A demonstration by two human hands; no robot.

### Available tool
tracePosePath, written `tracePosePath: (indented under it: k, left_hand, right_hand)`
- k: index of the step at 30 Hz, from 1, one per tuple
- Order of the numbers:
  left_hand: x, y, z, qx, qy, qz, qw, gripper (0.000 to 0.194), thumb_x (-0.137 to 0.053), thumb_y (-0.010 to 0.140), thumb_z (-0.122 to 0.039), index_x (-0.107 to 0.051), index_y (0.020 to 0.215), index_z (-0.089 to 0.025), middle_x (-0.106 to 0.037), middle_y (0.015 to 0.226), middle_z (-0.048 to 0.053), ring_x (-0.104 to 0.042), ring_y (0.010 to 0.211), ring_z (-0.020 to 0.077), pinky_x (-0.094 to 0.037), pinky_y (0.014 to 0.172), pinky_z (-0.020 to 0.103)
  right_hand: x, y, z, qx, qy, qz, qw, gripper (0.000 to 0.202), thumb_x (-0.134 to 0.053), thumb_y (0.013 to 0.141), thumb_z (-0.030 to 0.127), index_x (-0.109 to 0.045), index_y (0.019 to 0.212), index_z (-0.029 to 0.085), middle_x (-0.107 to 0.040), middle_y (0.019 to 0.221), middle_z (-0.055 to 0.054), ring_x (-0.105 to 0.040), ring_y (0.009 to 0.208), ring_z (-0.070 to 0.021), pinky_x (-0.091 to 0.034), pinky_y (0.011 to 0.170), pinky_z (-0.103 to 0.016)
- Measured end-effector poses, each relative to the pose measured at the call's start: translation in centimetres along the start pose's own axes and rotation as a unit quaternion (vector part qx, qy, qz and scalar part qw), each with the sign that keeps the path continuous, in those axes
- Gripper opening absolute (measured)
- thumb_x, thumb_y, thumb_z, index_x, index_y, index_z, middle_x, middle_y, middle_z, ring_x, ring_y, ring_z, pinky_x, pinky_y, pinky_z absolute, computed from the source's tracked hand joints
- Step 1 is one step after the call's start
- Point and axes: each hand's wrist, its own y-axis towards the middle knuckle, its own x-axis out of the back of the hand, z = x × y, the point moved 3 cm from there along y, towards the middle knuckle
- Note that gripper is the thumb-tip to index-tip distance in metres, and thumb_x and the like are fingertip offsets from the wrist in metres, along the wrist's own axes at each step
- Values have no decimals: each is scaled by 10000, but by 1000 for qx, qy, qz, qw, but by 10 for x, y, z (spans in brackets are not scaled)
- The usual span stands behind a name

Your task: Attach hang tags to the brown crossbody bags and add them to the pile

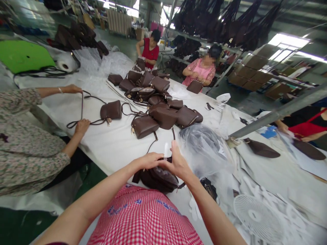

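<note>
A dark brown handbag (159,179) sits at the table edge against my apron, its zipped opening apart and a greyish lining showing. My left hand (150,160) grips the bag's upper edge with bent fingers. On the other side of the opening, my right hand (178,162) has its thumb along the bag's rim and its fingers pointing up; part of its grip is hidden. A small white piece (166,149) stands between the hands, too blurred to name. The bag's thin strap (173,133) runs up beyond my right fingertips.
Brown handbags (163,115) lie piled ahead. A clear plastic bag (204,146) with dark contents is right of my hands, near a white fan (258,217) and metal post (278,110). At left, a co-worker's hands (83,126) hold a strap. Other people work across the table.
</note>
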Motion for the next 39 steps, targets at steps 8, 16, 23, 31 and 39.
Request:
tracePosePath:
  k: [8, 16, 23, 31, 39]
  left_hand:
    - [18, -32, -11, 17, 30, -275, 961, 220, -410, 936, -257, -580, 1036, -158, -622, 976, 84, -562, 904, 188, -442, 842, 305]
    - [-65, -59, -14, -72, 229, -97, 966, 243, -406, 933, -140, -570, 1109, -168, -615, 1111, 95, -545, 894, 200, -436, 747, 321]
    - [-91, -36, -2, -62, 254, -154, 953, 196, -425, 952, -166, -619, 948, -144, -663, 947, 85, -552, 993, 222, -396, 925, 408]
    - [-87, -39, -8, -72, 240, -117, 961, 192, -443, 927, -148, -621, 994, -170, -646, 1104, 80, -518, 1111, 235, -368, 980, 409]
    - [-77, -54, -1, -84, 237, -82, 965, 196, -444, 943, -173, -589, 810, -167, -650, 846, 58, -555, 897, 193, -370, 846, 365]
  right_hand:
    - [3, -18, -14, -110, -122, 134, 977, 172, -532, 864, 325, -606, 890, 172, -687, 810, -89, -645, 744, -210, -429, 668, -293]
    - [-18, -45, -27, -326, 397, 169, 841, 339, -637, 748, 511, -508, 815, 205, -563, 609, 64, -550, 460, -114, -462, 469, -247]
    - [-33, -67, -34, -278, 440, 165, 838, 329, -710, 709, 464, -633, 853, 179, -655, 762, 13, -610, 734, -157, -480, 740, -283]
    - [-40, -58, -43, -143, 201, 196, 949, 244, -526, 810, 289, -608, 1016, 187, -662, 1010, -45, -575, 969, -219, -419, 917, -367]
    - [-39, -48, -63, -190, 122, 72, 972, 200, -462, 847, 355, -562, 894, 188, -639, 856, -26, -578, 832, -197, -440, 786, -313]
